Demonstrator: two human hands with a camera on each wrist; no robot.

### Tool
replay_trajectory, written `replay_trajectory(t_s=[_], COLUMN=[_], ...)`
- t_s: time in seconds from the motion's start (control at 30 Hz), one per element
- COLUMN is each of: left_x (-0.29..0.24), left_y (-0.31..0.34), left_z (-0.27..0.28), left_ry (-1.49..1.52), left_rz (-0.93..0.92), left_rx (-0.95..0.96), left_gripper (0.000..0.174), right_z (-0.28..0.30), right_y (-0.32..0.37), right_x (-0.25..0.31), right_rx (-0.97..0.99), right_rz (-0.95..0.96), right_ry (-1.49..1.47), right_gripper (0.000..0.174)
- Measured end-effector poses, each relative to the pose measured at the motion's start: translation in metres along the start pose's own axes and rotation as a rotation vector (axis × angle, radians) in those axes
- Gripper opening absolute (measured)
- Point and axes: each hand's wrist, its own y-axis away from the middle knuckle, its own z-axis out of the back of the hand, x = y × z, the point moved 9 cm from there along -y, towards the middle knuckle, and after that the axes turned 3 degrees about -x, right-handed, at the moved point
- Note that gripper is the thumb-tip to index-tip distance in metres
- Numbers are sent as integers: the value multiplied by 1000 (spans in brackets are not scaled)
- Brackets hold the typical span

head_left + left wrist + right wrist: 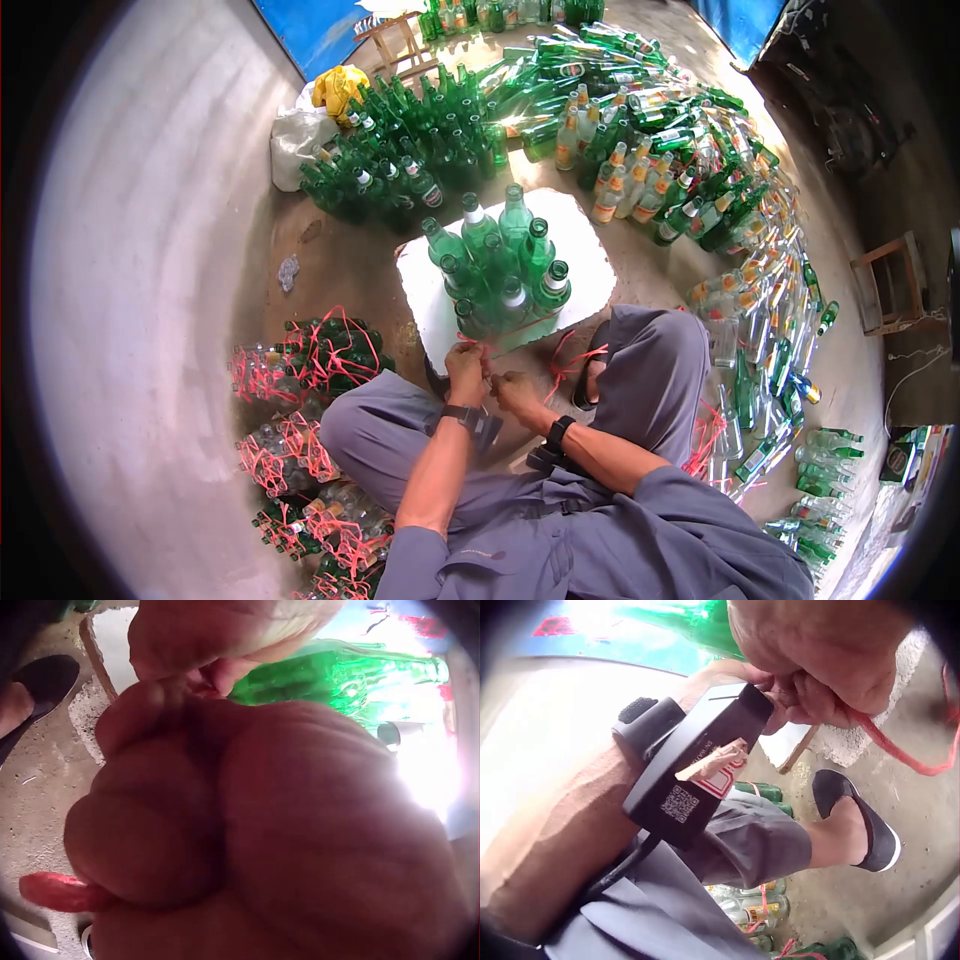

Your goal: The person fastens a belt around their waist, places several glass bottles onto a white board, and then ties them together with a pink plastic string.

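Note:
A cluster of green glass bottles stands upright on a white block in front of me. At the near edge of that block, my left hand and right hand are close together. Red plastic string runs out of the right hand's curled fingers in the right wrist view. In the left wrist view, a piece of red string pokes out of the left hand's curled fingers. The hands hide the string between them. More red string loops beside the right foot.
Bundles of bottles tied with red string lie at my left. Many green bottles stand beyond the block. A long heap of loose bottles curves down the right side. A wooden frame stands by the right wall, a yellow bag far left.

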Motion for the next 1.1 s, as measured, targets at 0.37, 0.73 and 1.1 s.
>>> replay_trajectory(t_s=[0.37, 0.73, 1.1], left_x=[6, 4, -34], left_y=[26, 42, 123], left_z=[7, 2, -20], left_ry=[-79, -328, -476], left_rz=[-118, -295, -298], left_rx=[95, 204, 266], left_gripper=[16, 27, 27], right_z=[61, 91, 27], right_y=[-32, -45, 28], right_x=[16, 44, 84], right_rx=[-203, -276, 348], right_rz=[39, 112, 86], right_ry=[-416, -435, -171], right_gripper=[24, 14, 30])
